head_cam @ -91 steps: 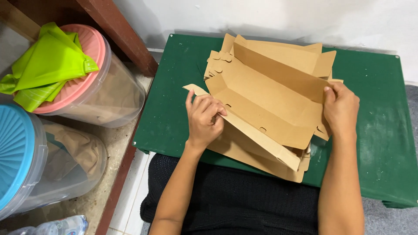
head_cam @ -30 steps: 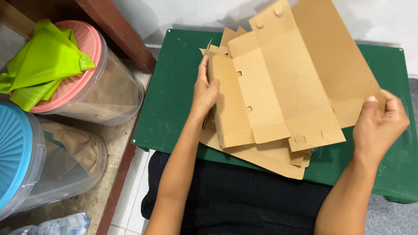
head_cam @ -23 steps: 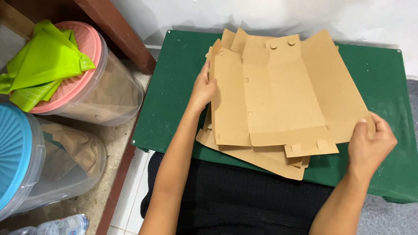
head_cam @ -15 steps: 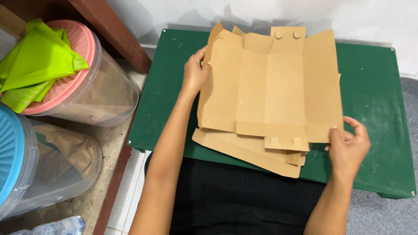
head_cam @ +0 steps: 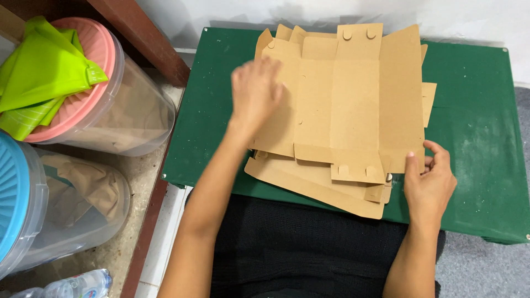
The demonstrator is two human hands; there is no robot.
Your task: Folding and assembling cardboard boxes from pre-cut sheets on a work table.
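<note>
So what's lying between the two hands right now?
In the head view, only the flattened cardboard sheet spans from left hand to right hand.

Single head-worn view, looking steeply down from above the seated person's lap onto a low green-topped table point(head_cam: 486, 138). Facing forward toward a white wall along the top edge. Close range: flat brown cardboard box blank point(head_cam: 353, 105) filling the centre, both forearms entering from the bottom edge, left hand point(head_cam: 255, 91) and right hand point(head_cam: 429, 185) within frame. At the left margin, partly cut off, a clear plastic tub with pink lid point(head_cam: 118, 118) and a clear tub with blue lid point(head_cam: 14, 193).
</note>
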